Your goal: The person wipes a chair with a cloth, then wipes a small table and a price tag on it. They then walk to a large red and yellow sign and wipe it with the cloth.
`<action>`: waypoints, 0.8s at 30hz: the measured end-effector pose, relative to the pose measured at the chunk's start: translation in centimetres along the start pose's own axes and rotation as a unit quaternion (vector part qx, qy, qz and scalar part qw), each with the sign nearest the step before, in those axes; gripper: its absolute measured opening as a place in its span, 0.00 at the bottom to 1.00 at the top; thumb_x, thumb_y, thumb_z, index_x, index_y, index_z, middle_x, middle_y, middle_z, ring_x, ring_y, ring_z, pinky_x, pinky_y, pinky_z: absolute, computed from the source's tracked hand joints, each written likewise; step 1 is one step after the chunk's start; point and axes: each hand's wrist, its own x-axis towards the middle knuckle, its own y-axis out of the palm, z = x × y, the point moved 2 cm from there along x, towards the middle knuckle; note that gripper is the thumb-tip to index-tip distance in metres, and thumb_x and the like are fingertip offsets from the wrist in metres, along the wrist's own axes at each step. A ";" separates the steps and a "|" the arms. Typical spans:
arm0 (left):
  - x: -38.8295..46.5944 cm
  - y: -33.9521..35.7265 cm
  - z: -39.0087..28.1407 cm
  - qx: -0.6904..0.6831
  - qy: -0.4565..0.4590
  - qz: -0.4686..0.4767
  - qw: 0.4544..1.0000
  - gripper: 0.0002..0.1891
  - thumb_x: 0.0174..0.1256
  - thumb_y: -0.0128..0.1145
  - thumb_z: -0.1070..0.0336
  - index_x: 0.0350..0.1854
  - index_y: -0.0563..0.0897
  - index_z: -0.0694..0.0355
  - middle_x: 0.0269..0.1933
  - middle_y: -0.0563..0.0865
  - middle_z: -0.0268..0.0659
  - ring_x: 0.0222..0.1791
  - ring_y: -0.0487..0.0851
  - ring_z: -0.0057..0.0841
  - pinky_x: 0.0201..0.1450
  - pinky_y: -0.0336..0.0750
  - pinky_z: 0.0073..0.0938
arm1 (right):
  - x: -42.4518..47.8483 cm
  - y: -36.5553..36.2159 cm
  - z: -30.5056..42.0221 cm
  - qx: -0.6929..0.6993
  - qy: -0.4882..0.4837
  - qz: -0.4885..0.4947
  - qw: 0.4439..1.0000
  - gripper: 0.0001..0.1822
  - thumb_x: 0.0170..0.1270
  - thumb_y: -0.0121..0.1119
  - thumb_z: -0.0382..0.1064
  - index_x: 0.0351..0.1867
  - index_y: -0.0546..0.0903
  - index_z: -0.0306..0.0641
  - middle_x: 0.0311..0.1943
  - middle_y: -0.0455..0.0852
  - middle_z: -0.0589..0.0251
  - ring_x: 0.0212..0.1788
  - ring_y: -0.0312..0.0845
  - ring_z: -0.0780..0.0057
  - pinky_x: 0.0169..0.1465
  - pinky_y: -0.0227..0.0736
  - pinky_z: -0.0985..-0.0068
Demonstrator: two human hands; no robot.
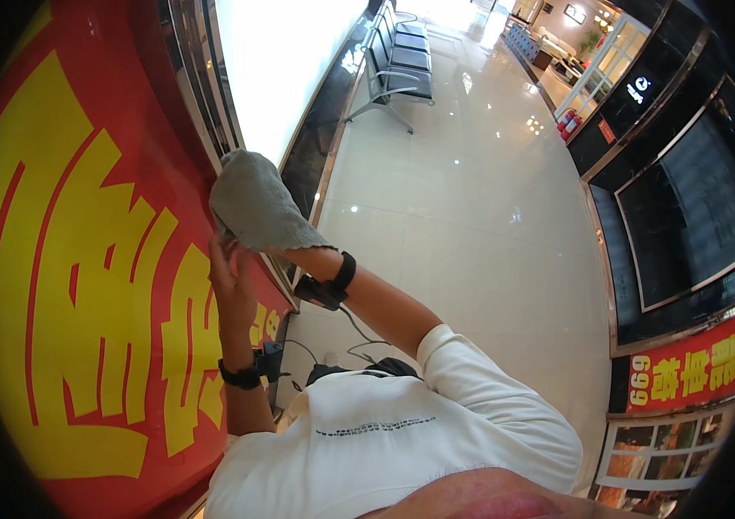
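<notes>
A grey cloth point(257, 201) covers my right hand like a mitt, beside the metal-edged frame of a big red panel point(166, 162) with yellow characters. The hand inside is hidden, so its fingers do not show. Below it, my left hand point(234, 292) is raised close to the panel with its fingers pointing up. Its fingertips reach the lower edge of the cloth, and whether they grip it is unclear. Each wrist wears a black strap with a small device; one is the right wrist device point(319, 292), the other the left wrist device point(270, 360).
Cables point(361, 331) hang near my waist. A bright white lit panel point(283, 71) adjoins the red one. Along that wall stands a row of metal-framed seats point(400, 65). Glossy floor tiles point(465, 214) stretch ahead. Fire extinguishers point(568, 123) and dark storefront panels point(685, 201) line the right side.
</notes>
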 end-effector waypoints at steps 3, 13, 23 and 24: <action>1.4 1.3 -0.3 -0.016 -0.009 -0.021 1.000 0.25 0.74 0.56 0.56 0.66 0.67 0.63 0.62 0.76 0.48 0.63 0.75 0.38 0.67 0.67 0.37 | -0.1 -0.1 -1.8 0.015 -0.002 0.016 1.000 0.19 0.63 0.62 0.51 0.50 0.84 0.45 0.50 0.86 0.61 0.53 0.81 0.64 0.53 0.76 0.69; 2.9 4.3 6.5 -0.016 -0.124 -0.078 0.989 0.33 0.70 0.56 0.66 0.74 0.57 0.63 0.67 0.72 0.50 0.67 0.72 0.43 0.70 0.63 0.35 | 2.2 1.3 -6.5 0.142 -0.060 0.064 0.986 0.19 0.62 0.63 0.51 0.50 0.84 0.45 0.50 0.86 0.61 0.53 0.81 0.64 0.52 0.77 0.69; 2.3 7.5 11.0 -0.049 -0.272 -0.194 0.941 0.42 0.61 0.59 0.78 0.75 0.49 0.63 0.70 0.66 0.52 0.69 0.69 0.40 0.68 0.66 0.36 | 0.8 -1.4 -9.3 0.260 -0.101 0.109 0.954 0.19 0.61 0.64 0.51 0.49 0.84 0.45 0.49 0.86 0.61 0.53 0.82 0.64 0.52 0.77 0.69; 2.5 8.1 10.5 -0.072 -0.277 -0.228 0.930 0.42 0.61 0.59 0.78 0.75 0.48 0.63 0.69 0.66 0.53 0.67 0.71 0.41 0.65 0.70 0.36 | 0.9 -1.7 -9.5 0.270 -0.105 0.110 0.951 0.19 0.61 0.64 0.51 0.49 0.84 0.45 0.49 0.86 0.61 0.53 0.82 0.64 0.52 0.77 0.69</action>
